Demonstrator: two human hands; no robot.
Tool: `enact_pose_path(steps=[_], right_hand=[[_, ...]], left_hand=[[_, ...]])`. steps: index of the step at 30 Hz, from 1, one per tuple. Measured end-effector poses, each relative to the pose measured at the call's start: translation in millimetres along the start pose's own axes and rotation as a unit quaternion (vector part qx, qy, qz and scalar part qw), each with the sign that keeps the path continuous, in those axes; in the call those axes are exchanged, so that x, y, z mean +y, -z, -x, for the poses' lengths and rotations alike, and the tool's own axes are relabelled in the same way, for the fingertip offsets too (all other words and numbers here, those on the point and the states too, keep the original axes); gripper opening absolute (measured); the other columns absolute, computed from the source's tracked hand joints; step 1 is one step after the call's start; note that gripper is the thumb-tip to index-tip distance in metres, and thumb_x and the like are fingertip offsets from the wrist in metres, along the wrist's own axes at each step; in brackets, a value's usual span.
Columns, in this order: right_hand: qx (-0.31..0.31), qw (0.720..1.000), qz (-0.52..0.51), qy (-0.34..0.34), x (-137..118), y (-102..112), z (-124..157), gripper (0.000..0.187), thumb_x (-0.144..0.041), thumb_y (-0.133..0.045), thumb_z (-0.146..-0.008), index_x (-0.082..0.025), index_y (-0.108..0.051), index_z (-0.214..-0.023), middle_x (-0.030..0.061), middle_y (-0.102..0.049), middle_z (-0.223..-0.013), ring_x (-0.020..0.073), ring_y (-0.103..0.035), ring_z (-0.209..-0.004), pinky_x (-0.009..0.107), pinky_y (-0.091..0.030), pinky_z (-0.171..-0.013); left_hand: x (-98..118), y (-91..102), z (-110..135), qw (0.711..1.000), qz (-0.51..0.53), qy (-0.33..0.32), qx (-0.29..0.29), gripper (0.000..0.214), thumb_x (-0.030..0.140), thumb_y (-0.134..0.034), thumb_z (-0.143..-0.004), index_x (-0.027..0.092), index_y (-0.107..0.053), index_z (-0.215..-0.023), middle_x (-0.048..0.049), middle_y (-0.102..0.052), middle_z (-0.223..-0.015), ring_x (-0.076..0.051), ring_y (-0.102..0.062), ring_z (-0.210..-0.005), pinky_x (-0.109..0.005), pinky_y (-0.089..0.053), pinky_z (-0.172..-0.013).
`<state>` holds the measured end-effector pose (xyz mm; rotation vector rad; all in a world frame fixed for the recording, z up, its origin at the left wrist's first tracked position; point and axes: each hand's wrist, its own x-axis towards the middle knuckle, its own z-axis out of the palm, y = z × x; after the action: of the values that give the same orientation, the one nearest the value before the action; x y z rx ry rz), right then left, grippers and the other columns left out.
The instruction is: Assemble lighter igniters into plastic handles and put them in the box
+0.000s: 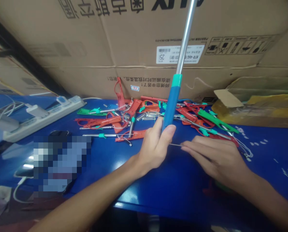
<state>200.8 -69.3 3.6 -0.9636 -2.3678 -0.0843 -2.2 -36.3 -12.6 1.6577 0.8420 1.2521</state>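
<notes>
My left hand (156,141) is wrapped round the blue handle (171,106) of a long metal rod (185,38). The rod stands nearly upright, tilted a little right, with a green collar (177,80) where it meets the handle; its top runs out of view. From beside my left thumb, a thin wire-like strand (175,144) stretches across to my right hand (214,158), whose fingertips pinch its end. The strand's other end is hidden at my left hand. Behind both hands lie red plastic gun-shaped pieces (98,122) and short metal rods with green fittings (101,135).
A cardboard box (129,42) forms a wall behind the blue table (134,190). At left are a power strip (44,116) with chargers and a phone (28,161), beside a pixelated area. A smaller taped box (255,109) and green pieces (218,120) lie at right.
</notes>
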Motion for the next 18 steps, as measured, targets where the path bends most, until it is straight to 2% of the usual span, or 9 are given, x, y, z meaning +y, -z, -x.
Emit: enact_pose_path(steps=[4,7,10,14,18], right_hand=[[0.036,0.992,0.116,0.040,-1.6,-2.2,1.3,0.025,-0.017,-0.059,-0.099,-0.018,-0.065,-0.123,0.0019,-0.075,-0.084,0.0145,-0.068,-0.067,0.029,-0.048,-0.063],[0.059,0.984,0.158,0.056,-5.5,-2.0,4.5,0.022,-0.012,-0.063,-0.096,-0.021,-0.066,-0.115,0.0022,-0.079,-0.097,0.0143,-0.072,-0.073,0.027,-0.049,-0.066],[0.059,0.980,0.181,0.048,-7.2,-1.8,7.5,0.021,-0.009,-0.063,-0.094,-0.024,-0.067,-0.108,0.0005,-0.079,-0.102,0.0124,-0.071,-0.069,0.026,-0.047,-0.062],[0.036,0.993,0.109,0.025,-6.8,-2.8,7.0,0.016,-0.011,-0.060,-0.096,-0.022,-0.067,-0.107,0.0016,-0.077,-0.100,0.0118,-0.071,-0.073,0.025,-0.046,-0.061],[0.000,0.995,-0.076,-0.070,-8.3,-1.0,0.3,0.009,-0.021,-0.058,-0.100,-0.023,-0.067,-0.100,-0.0016,-0.073,-0.086,0.0108,-0.067,-0.068,0.024,-0.047,-0.062]], left_hand=[[1.4,-1.0,-0.5,1.000,0.020,0.004,0.020,0.043,0.061,-0.037,-0.104,0.022,-0.050,-0.094,0.0045,-0.050,-0.066,-0.012,-0.046,-0.056,-0.029,-0.038,-0.057],[2.0,-3.2,0.2,0.999,0.036,0.001,0.033,0.043,0.061,-0.039,-0.104,0.022,-0.049,-0.091,0.0050,-0.048,-0.064,-0.012,-0.044,-0.055,-0.028,-0.037,-0.055],[0.8,-6.4,1.7,0.997,0.063,-0.001,0.041,0.043,0.060,-0.039,-0.104,0.021,-0.049,-0.090,0.0052,-0.046,-0.064,-0.011,-0.042,-0.055,-0.027,-0.036,-0.054],[-2.4,-9.3,3.2,0.996,0.078,0.004,0.043,0.043,0.059,-0.037,-0.105,0.021,-0.047,-0.089,0.0059,-0.043,-0.062,-0.011,-0.038,-0.054,-0.026,-0.033,-0.052],[-5.5,-7.7,4.2,0.998,0.051,-0.004,0.024,0.043,0.059,-0.036,-0.106,0.020,-0.047,-0.090,0.0055,-0.044,-0.063,-0.011,-0.039,-0.055,-0.027,-0.034,-0.054]])
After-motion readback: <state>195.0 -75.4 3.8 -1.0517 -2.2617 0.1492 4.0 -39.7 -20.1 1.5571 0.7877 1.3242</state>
